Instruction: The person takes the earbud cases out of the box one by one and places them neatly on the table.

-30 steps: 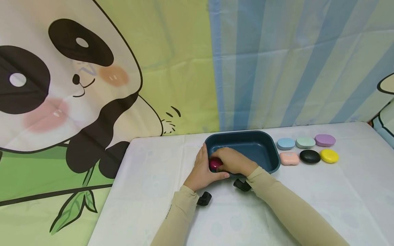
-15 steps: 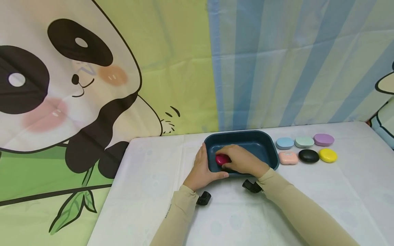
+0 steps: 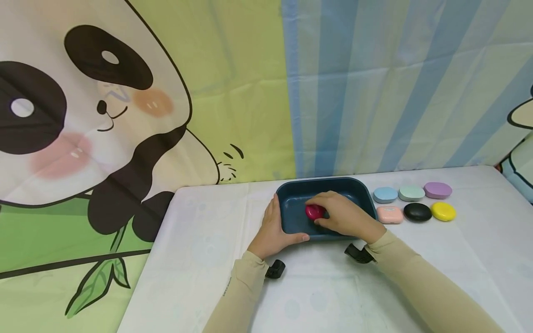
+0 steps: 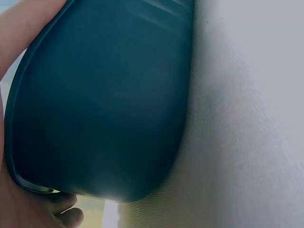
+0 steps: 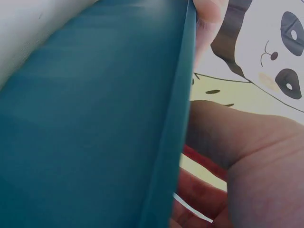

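Observation:
A dark blue plastic tub [image 3: 295, 226] stands at the back of the table. My left hand [image 3: 272, 233] holds its near left corner, thumb along the front rim and fingers along the left side. Part of that hand [image 4: 23, 199] shows around the tub's outer wall in the left wrist view. Inside the tub, my right hand [image 3: 343, 213] pinches a glossy, rounded red case [image 3: 314, 212] between thumb and fingers. In the right wrist view the tub's outer wall [image 5: 95, 114] hides the case's surroundings, with my right hand [image 5: 256, 161] reaching over the rim.
Right of the tub lie two short rows of small cases: light blue [image 3: 385, 194], mint [image 3: 411, 193] and purple [image 3: 437, 189] behind, pink [image 3: 390, 214], black [image 3: 418, 212] and yellow [image 3: 443, 211] in front. A printed panda curtain [image 3: 241, 92] hangs behind the white-covered table [image 3: 200, 259].
My right hand has moved rightward inside the tub with the red case, from near the left wall toward the middle. The left hand stays at the corner.

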The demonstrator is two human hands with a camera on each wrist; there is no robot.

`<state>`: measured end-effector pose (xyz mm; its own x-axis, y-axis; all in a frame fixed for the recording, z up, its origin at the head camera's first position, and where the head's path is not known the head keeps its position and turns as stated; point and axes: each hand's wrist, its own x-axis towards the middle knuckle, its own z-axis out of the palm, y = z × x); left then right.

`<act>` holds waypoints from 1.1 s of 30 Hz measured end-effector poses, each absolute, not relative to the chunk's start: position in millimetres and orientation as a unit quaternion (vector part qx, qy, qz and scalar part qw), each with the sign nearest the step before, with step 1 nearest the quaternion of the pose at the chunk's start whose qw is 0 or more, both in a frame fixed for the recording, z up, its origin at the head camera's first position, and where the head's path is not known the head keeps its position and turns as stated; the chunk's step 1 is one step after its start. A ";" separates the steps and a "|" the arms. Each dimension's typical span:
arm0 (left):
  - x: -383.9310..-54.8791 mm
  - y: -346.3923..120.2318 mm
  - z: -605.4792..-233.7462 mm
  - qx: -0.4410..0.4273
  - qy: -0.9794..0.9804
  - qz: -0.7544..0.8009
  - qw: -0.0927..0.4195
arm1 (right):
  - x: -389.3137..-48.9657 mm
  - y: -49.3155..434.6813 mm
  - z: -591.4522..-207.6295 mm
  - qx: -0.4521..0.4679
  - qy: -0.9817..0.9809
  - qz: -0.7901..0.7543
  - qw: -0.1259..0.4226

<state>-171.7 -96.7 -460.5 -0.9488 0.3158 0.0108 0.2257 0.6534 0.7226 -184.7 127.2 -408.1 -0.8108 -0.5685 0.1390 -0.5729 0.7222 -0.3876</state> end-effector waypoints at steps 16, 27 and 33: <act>-171.0 -98.6 -463.2 0.144 0.905 0.396 0.056 | -165.6 156.3 -394.3 0.294 -0.933 0.203 0.041; -170.9 -97.1 -462.5 0.150 0.902 0.401 0.058 | -153.8 184.9 -387.8 0.268 -0.944 0.188 0.042; -170.7 -97.2 -462.0 0.152 0.902 0.400 0.061 | -143.8 202.5 -385.6 0.253 -0.948 0.183 0.060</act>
